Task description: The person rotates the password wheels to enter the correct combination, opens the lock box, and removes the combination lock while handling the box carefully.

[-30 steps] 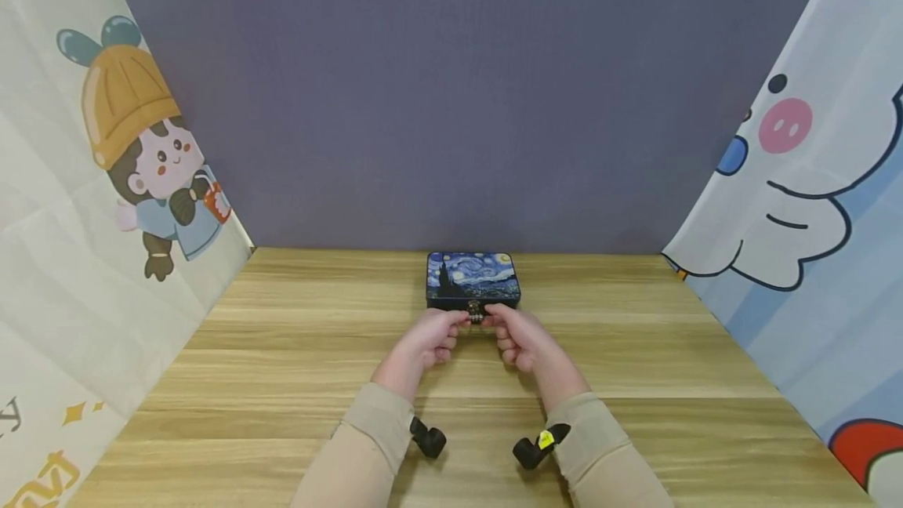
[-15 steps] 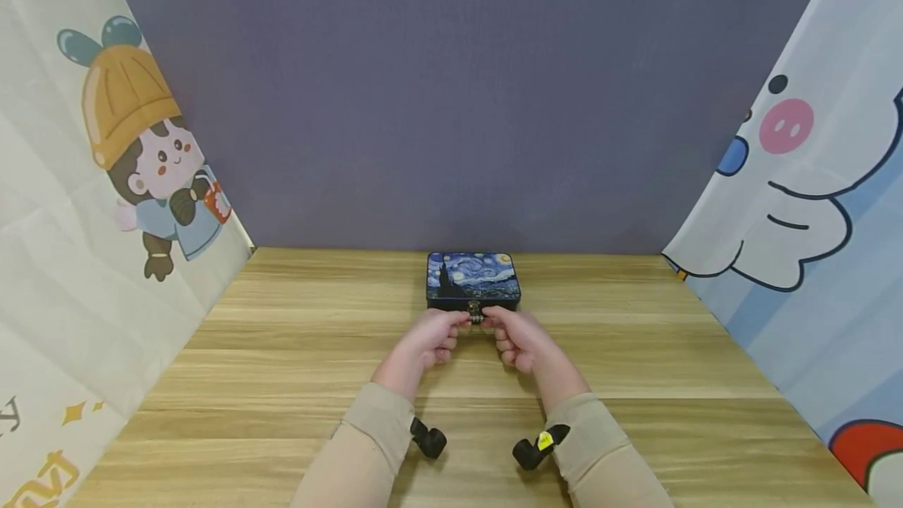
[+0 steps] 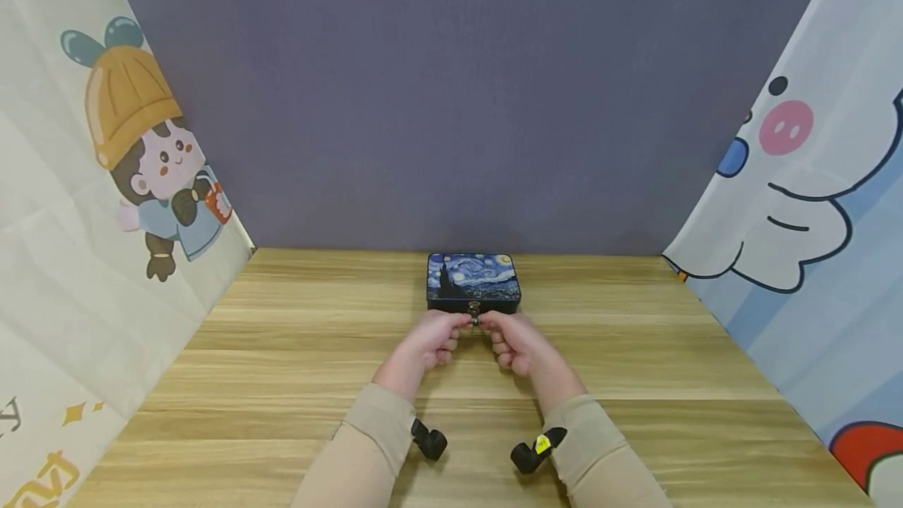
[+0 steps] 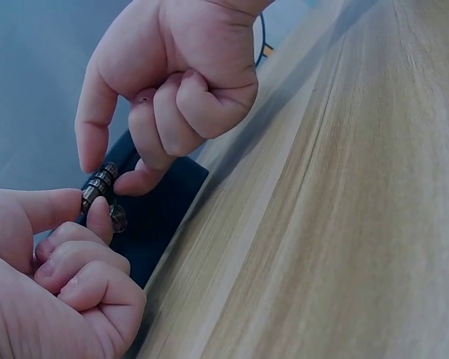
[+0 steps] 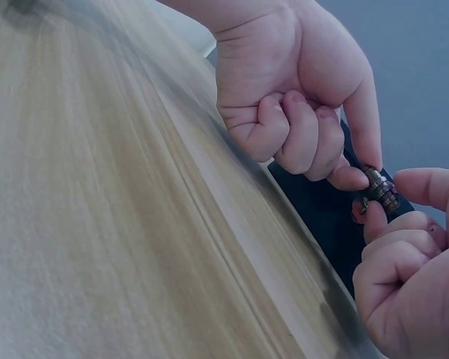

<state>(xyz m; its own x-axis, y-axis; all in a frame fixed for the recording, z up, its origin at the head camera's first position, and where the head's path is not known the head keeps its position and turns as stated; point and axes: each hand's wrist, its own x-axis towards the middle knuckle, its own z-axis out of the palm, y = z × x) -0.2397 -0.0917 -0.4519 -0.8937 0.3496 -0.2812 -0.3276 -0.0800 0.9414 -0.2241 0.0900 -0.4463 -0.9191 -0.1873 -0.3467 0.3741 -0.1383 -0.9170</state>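
A dark tin box [image 3: 473, 276] with a swirling blue night-sky picture on its lid lies closed at the back of the table. From its front clasp [image 3: 474, 306] hangs a small metal combination padlock [image 4: 97, 185] with ridged dials. My left hand [image 3: 432, 338] pinches one end of the padlock between thumb and index finger. At the other end, the thumb and index finger of my right hand [image 3: 520, 341] bracket the dials, the thumb tip slightly off the metal in the right wrist view. The other fingers of both hands curl into the palms. Dial numbers are too small to read.
The wooden table [image 3: 339, 320] reaches to a grey-purple back panel [image 3: 451, 100] just behind the tin. Cartoon-printed cloths stand at the left [image 3: 56, 257] and right [image 3: 832, 241]. Beige sleeves [image 3: 367, 429] and black wrist cameras [image 3: 429, 440] sit below the hands.
My right hand has shifted slightly left, its fingertips closer to the left hand's and covering more of the padlock. The left hand and the tin stay where they were.
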